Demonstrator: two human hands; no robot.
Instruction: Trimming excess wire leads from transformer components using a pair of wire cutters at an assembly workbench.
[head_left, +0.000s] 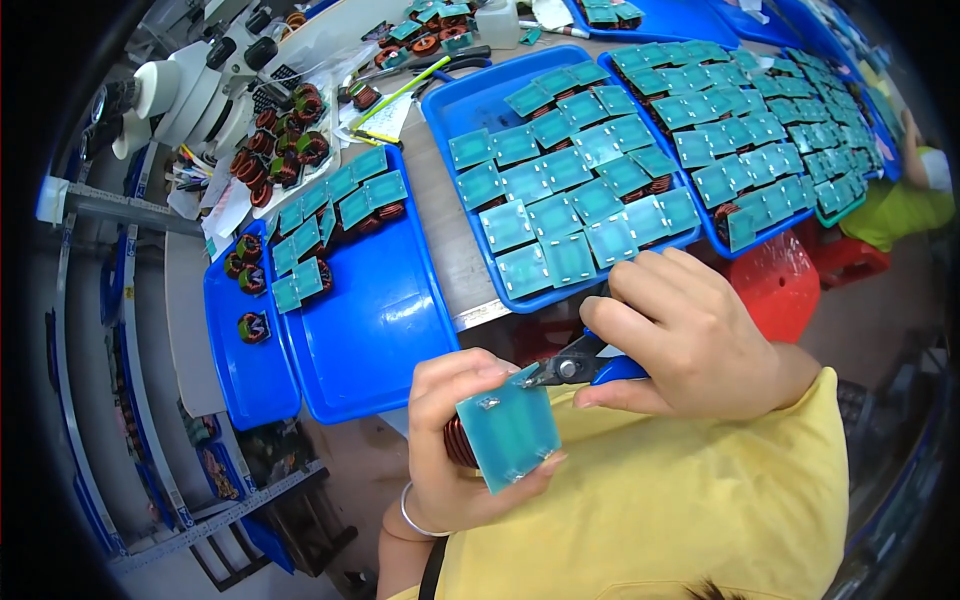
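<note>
My left hand (450, 450) is closed around a wire-wound coil (460, 443) with a square teal circuit board (510, 430) on it. The board's flat face is tilted up, with shiny solder spots near its corners. In my right hand (690, 330) is a pair of cutting pliers (567, 368) with blue handles and dark jaws. The jaw tips touch the board's upper corner, at a solder spot. Whether the jaws are closed on a wire end is too small to tell.
Blue trays (490, 285) beyond my hands hold rows of teal boards on coils. A blue tray (380, 330) at left is partly filled; beside it a narrower tray (250, 380) holds a few coils. A white microscope (165, 95) stands far left. A red stool (775, 285) and another person (915, 205) are at right.
</note>
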